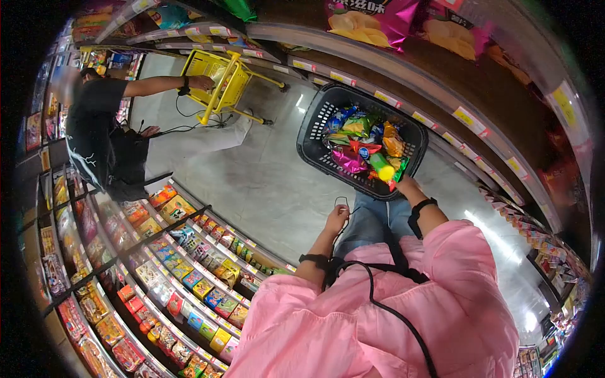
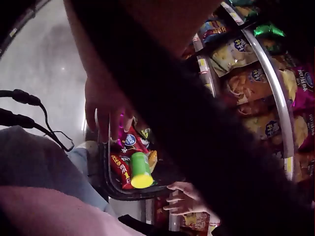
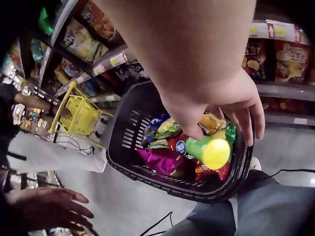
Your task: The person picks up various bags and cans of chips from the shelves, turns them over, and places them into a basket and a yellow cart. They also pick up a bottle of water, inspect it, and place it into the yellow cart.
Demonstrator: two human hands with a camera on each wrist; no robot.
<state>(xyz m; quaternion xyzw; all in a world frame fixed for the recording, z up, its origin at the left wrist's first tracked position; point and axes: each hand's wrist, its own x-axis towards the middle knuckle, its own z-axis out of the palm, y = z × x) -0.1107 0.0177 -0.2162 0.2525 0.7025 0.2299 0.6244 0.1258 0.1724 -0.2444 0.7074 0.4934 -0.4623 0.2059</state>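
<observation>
- Pink shirt (image 1: 378, 309), soft and creased, fills the space nearest the head camera, a black cord (image 1: 403, 309) running over it, behind both hands.
- Right hand (image 1: 409, 187) is at the near end of the black basket (image 1: 304, 142), fingers spread and slightly bent, pinching nothing; whether it touches the rim is hard to tell.
- Left hand (image 1: 338, 217) hangs just outside the basket, fingers loose and parted, beside a thin looped wire (image 1: 341, 200).
- Rounded basket edges surround the snacks, its hard plastic walls pierced with slots.
- Beside the right thumb, inside the basket, lies a smooth green canister (image 3: 198, 146) with a round yellow lid.
- Farther in from the right hand are shiny, crinkled snack bags (image 1: 359, 126), the lower ones hidden.
- Smooth grey floor (image 1: 252, 189) opens out beyond the left hand, toward a yellow cart (image 1: 217, 79) and a person in black (image 1: 101, 126).
- Long shelf edges (image 1: 466, 120) curve past the basket's far side.
- Dark strap (image 2: 162, 98) cuts off much of the left wrist view.
</observation>
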